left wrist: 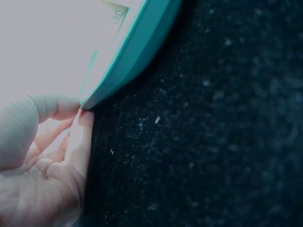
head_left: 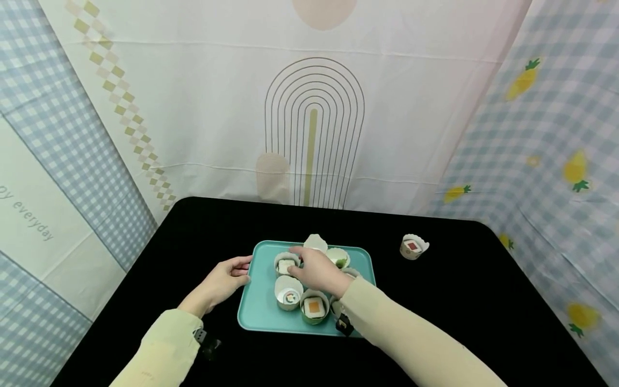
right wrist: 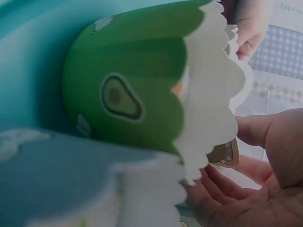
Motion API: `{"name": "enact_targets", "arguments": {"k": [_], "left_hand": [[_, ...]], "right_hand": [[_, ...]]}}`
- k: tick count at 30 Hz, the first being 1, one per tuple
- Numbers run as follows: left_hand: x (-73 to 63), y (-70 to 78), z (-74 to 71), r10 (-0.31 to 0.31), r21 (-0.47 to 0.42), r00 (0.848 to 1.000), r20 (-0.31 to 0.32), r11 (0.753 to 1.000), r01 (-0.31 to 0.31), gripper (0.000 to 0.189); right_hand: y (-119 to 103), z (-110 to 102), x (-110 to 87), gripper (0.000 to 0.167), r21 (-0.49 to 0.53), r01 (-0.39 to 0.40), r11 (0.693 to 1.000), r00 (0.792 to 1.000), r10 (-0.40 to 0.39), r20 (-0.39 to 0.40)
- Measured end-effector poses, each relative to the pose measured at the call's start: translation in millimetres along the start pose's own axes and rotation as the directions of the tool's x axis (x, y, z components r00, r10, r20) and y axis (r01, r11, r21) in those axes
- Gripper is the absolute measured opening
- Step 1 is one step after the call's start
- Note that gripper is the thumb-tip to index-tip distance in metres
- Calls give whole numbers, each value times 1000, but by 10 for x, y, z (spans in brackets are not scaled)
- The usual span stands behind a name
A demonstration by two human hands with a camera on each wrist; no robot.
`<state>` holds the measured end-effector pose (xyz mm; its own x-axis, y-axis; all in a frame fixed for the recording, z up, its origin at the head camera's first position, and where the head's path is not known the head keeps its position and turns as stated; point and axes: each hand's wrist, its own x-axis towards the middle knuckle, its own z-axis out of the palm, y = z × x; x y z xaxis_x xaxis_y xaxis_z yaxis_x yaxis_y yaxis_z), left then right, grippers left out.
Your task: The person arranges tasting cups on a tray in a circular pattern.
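My left hand (head_left: 223,278) pinches the left rim of a teal tray (head_left: 256,317); in the left wrist view the thumb lies on the rim, with a finger against its outer side. Over the tray, my right hand (head_left: 319,271) grips a scalloped paper cup (head_left: 277,263) between thumb and fingers at the back left. Inside that cup sits a white sushi-like piece (head_left: 286,268). Closer to me stand a pale paper cup (head_left: 285,285) with a round sushi roll and a green paper cup (right wrist: 128,85) with an avocado print, holding an orange-topped piece (head_left: 314,308).
Behind my right hand are two more paper cups, one pale (head_left: 315,242) and one with something green (head_left: 337,253). My right forearm partly covers others at the tray's right. A single paper cup (head_left: 409,255) stands on the black table (head_left: 435,301), right of the tray.
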<state>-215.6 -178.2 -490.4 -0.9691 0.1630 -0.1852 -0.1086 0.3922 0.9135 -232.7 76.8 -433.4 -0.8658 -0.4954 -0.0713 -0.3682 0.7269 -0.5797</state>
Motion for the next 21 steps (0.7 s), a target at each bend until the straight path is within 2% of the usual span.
{"name": "enact_targets", "arguments": {"k": [15, 21], "left_hand": [[14, -1, 12, 3, 5, 1000, -10, 1000, -3, 53], [13, -3, 19, 3, 1, 1000, -14, 1000, -3, 53]], "right_hand": [[-10, 3, -76, 50, 27, -27, 999, 998, 25, 61], [-20, 28, -79, 50, 25, 1, 1000, 998, -2, 61]]}}
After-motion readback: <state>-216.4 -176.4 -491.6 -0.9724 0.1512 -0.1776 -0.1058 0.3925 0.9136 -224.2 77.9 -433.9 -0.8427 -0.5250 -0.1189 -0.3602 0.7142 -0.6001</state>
